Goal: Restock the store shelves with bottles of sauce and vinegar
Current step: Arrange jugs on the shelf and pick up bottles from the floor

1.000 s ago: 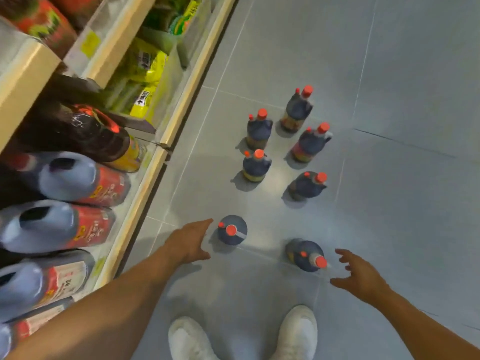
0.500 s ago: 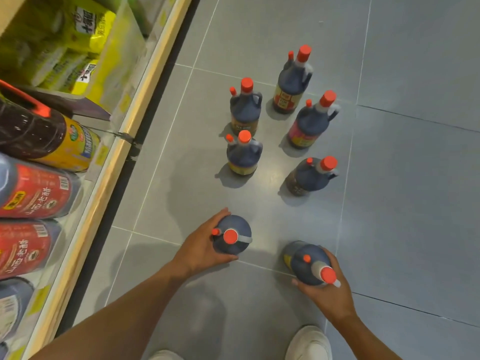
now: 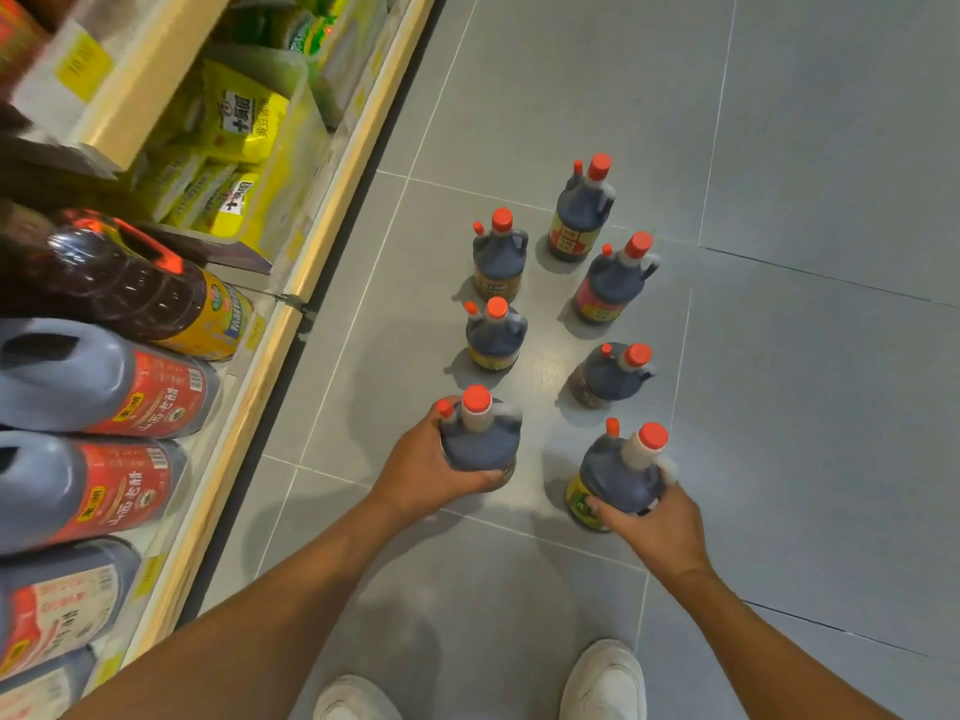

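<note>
left hand (image 3: pixel 423 472) clamps near-shelf bottle (image 3: pixel 480 439) | right hand (image 3: pixel 657 527) clamps bottle (image 3: pixel 621 472) farther from shelf (image 3: pixel 291 314) | both on floor | likely heavy, rigid, slick; grasp shoulders or handles

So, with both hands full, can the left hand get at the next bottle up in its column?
Probably not yet: the left hand grips the nearest bottle, which stands between it and the next bottle.
</note>
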`<action>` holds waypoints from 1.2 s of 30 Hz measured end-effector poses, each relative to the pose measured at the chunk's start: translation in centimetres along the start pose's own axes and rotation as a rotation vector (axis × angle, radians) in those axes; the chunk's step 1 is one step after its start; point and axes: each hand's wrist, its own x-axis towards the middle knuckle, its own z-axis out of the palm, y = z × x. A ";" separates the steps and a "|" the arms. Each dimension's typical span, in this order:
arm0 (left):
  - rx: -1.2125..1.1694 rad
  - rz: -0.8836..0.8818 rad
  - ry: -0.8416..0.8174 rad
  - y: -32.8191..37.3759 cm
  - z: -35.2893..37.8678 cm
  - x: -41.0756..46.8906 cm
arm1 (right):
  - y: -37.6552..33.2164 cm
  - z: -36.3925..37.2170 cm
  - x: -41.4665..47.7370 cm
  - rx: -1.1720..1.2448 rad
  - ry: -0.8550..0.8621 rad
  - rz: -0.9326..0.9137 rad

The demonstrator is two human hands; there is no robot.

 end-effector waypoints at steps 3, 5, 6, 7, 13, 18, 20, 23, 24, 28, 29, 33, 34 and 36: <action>0.001 0.007 0.016 4.6 -3.0 -1.8 | -5.0 -2.7 -1.1 0.013 0.003 -0.041; 0.004 0.030 0.027 8.2 -5.5 -3.3 | -9.0 -5.0 -2.2 0.003 0.004 -0.073; 0.006 0.032 0.025 9.4 -6.5 -3.7 | -10.7 -5.8 -2.4 0.001 -0.005 -0.082; -0.004 0.035 0.026 10.7 -7.5 -4.2 | -12.4 -6.7 -2.7 0.004 -0.008 -0.098; -0.073 0.106 0.114 21.1 -15.7 -8.2 | -26.7 -13.7 -6.5 0.067 -0.015 -0.208; -0.146 0.205 0.261 29.5 -23.4 -12.5 | -39.0 -18.8 -10.0 0.098 -0.026 -0.338; -0.152 0.228 0.306 32.2 -26.6 -14.1 | -43.8 -20.2 -10.8 0.087 -0.041 -0.393; -0.171 0.229 0.356 35.4 -30.6 -16.1 | -49.7 -21.3 -11.0 0.075 -0.097 -0.471; -0.171 0.227 0.382 36.3 -31.7 -16.6 | -51.5 -21.4 -11.0 0.077 -0.119 -0.492; -0.170 0.240 0.486 39.1 -35.8 -19.0 | -58.4 -20.8 -10.6 0.043 -0.220 -0.625; -0.171 0.250 0.509 39.5 -36.7 -19.7 | -60.1 -20.5 -10.5 0.035 -0.255 -0.655; -0.193 0.229 0.621 41.0 -39.0 -23.7 | -66.3 -18.9 -11.4 0.014 -0.401 -0.743; -0.190 0.220 0.661 41.2 -39.4 -24.9 | -67.7 -18.4 -11.8 0.008 -0.434 -0.760; -0.188 0.196 0.752 41.2 -40.1 -27.7 | -69.9 -17.1 -12.9 -0.026 -0.503 -0.802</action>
